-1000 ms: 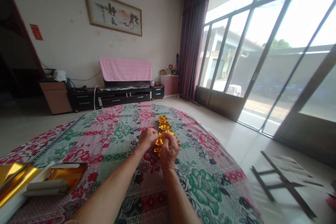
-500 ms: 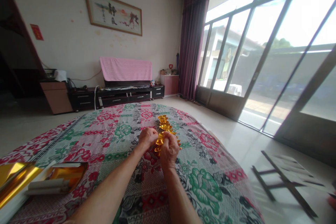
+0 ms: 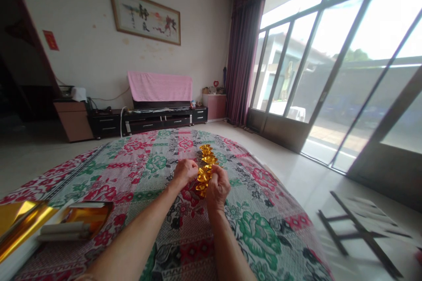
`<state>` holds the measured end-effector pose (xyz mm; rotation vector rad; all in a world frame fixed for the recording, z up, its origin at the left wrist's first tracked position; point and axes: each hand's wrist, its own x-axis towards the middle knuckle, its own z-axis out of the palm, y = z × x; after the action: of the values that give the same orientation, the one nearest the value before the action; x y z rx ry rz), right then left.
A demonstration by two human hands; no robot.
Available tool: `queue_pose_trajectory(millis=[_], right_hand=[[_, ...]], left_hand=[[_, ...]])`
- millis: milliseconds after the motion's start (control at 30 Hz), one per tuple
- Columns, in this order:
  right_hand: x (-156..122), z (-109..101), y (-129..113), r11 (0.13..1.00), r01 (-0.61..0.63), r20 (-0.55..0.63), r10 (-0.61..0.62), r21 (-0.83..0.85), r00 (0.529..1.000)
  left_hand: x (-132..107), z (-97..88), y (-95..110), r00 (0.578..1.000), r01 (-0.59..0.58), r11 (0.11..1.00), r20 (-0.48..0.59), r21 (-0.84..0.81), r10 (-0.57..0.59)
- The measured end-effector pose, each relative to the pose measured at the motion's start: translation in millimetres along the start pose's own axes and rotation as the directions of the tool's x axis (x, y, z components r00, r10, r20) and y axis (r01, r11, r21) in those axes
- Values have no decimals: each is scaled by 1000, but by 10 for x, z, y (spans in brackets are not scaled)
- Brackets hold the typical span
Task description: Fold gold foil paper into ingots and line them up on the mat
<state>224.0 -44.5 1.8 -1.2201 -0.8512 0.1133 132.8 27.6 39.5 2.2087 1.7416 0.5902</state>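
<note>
A row of shiny gold foil folded pieces runs away from me on the flowered tablecloth. My left hand is closed at the left side of the row, fingertips pinched against the edge of a gold piece. On the right side my right hand pinches the same gold foil piece between thumb and forefinger. Part of the row behind the right hand is hidden.
At the left edge lie gold foil sheets and a box holding gold foil and pale rolls. A folding stool stands on the floor at right. A low black cabinet lines the far wall.
My right hand has shifted slightly right, uncovering more of the gold piece between the hands. My left hand stays nearly in place. The view has turned a little.
</note>
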Motion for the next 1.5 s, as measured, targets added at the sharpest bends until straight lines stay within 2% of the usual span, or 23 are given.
queue_pose_trajectory(millis=[333,800,1000,1100,1267,1367,1500], right_hand=[[-4,11,-7,1000,17,14,-17,0,1000],[-10,24,15,1000,30,13,-30,-8,999],[-18,23,0,998,54,30,-53,-28,998],[-33,25,-49,993,105,67,-102,-45,993],[-141,75,-174,966,258,212,-245,-33,946],[-263,139,-241,944,329,339,-309,0,888],[-429,228,-284,927,375,495,-336,22,801]], left_hand=[[8,50,22,999,-32,999,-8,7,33],[-23,-2,48,1000,-24,999,-19,46,25],[-12,14,-8,999,9,998,-39,58,-7],[-12,15,-61,997,45,997,-61,61,-41],[-118,-53,-208,989,112,992,-99,64,-106],[-259,-136,-334,984,143,988,-119,60,-135],[-483,-305,-527,971,180,983,-168,37,-172]])
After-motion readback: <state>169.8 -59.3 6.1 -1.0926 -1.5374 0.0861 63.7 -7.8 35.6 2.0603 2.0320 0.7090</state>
